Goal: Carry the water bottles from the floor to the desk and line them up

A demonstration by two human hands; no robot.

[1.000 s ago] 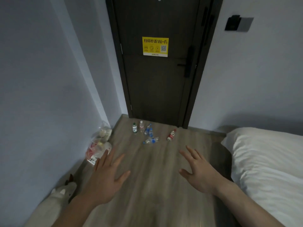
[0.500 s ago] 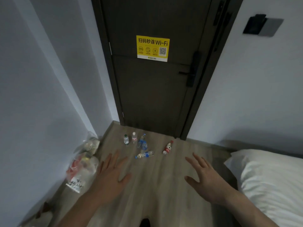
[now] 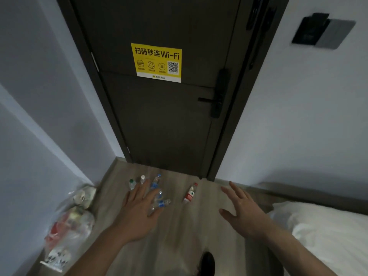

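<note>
A dark door (image 3: 163, 120) with a yellow Wi-Fi sticker (image 3: 156, 62) and a black lever handle (image 3: 216, 100) closes a narrow, dim entryway between pale walls (image 3: 298, 116). The floor (image 3: 179, 232) is grey wood-look planking. A dark switch plate (image 3: 322, 30) hangs on the right wall, a bed with white bedding (image 3: 328, 236) sits at right, and a clear plastic bag of rubbish (image 3: 67, 226) lies against the left wall.

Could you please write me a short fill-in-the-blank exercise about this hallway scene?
1. The red-labelled bottle lies on the ____.
2. The sticker on the door is mostly ____.
3. Both hands, left and right, hold ____.
4. The plastic bag sits against the ____ wall.

Missing words: floor; yellow; nothing; left
</note>
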